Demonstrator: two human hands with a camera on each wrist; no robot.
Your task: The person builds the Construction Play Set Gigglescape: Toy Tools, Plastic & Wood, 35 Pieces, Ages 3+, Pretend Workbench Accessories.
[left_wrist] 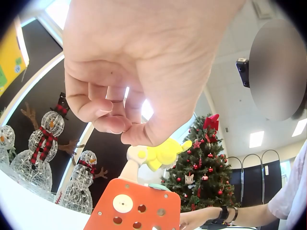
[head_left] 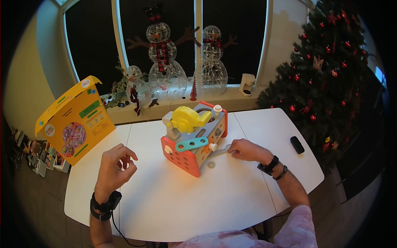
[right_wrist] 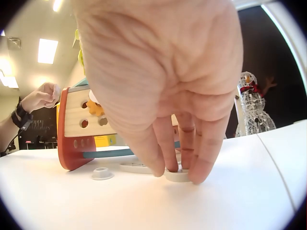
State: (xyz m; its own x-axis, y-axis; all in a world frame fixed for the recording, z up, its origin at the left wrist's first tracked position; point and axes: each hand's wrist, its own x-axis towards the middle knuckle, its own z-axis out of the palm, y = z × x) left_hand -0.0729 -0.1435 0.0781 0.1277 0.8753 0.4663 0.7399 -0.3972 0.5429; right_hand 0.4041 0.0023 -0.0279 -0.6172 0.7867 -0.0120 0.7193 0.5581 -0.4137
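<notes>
My right hand [head_left: 245, 149] pinches one end of a light grey toy wrench [head_left: 220, 151] lying on the table. In the right wrist view its fingertips press down around the wrench's ring end [right_wrist: 177, 176]. A small grey flanged nut [head_left: 211, 164] lies beside the wrench. The toy toolbox [head_left: 182, 160], with orange-red end panels, stands left of this hand. On it are a yellow toothed piece [head_left: 185, 119], a teal holed strip [head_left: 192, 144], an orange gear [right_wrist: 95, 108] and white bolts [head_left: 217, 109]. My left hand [head_left: 115, 167] hovers left of the toolbox, fingers loosely curled, holding nothing visible.
A yellow cardboard box [head_left: 76, 120] stands at the table's left edge. A black case [head_left: 296, 145] lies on the right of the white table [head_left: 173, 206]. Wire snowmen [head_left: 165, 70] line the windowsill behind, and a Christmas tree [head_left: 318, 82] stands at the right.
</notes>
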